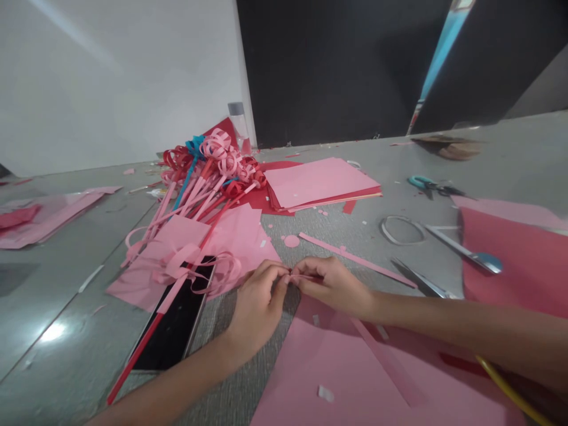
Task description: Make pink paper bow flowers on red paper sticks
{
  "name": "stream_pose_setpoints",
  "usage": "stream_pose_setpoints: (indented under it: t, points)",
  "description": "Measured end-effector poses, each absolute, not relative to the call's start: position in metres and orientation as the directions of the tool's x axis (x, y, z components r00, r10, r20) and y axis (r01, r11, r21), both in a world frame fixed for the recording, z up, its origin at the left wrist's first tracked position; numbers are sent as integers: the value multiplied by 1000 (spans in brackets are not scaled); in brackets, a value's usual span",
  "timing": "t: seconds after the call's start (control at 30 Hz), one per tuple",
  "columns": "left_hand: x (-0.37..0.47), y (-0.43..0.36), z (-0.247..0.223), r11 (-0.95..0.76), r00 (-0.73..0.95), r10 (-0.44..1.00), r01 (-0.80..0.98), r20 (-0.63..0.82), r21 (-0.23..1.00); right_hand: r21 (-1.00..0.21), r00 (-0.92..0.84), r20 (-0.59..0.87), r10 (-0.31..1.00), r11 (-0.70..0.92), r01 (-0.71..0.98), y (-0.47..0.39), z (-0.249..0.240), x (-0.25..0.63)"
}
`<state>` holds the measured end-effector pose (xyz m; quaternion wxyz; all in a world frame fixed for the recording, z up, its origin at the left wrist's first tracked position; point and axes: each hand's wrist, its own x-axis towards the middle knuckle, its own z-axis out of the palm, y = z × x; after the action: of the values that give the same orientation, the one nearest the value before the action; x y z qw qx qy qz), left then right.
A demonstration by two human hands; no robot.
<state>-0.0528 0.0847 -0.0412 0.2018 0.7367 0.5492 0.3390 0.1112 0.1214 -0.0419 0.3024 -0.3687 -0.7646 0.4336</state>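
My left hand [260, 305] and my right hand [337, 287] meet above the front edge of a large pink sheet [306, 378]. Thumbs and fingertips of both are pinched together on a narrow pink paper strip [306, 277], mostly covered by the fingers. A longer pink strip [386, 367] slants out below my right wrist; whether it joins the held one, I cannot tell. Left of my left hand, a pink paper flower [177, 263] with a red stem [137, 352] lies across a dark phone-like slab [177, 331]. Another pink strip [355, 259] rests beyond my right hand.
A pile of curled paper flowers [213, 171] lies back left, before a clear bottle [239, 127]. Stacked pink and red paper [323, 183] sits behind my hands. To the right are teal-handled scissors [428, 184], a tape-like ring [402, 231], a spoon [486, 261] and metal blades [421, 281].
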Motion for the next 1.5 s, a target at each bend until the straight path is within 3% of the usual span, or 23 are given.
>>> stream_pose_setpoints:
  t: [0.47,0.7,1.07,1.17,1.5]
  points:
    - [-53,87,-39,-324,167,945,617,282,718,-897,-548,121,828,328,297,121,-41,112]
    - [-52,85,-39,-307,141,946,684,292,662,-900,-570,97,816,316,300,121,-42,112]
    - [-53,87,-34,-172,-85,966,499,245,850,-978,-589,116,800,195,72,124,-41,111]
    - [-53,87,-35,-187,-52,967,517,249,835,-976,-596,140,791,211,52,125,-41,112]
    - [-57,86,-41,-423,99,884,586,457,691,-981,-643,117,757,190,45,127,-40,111]
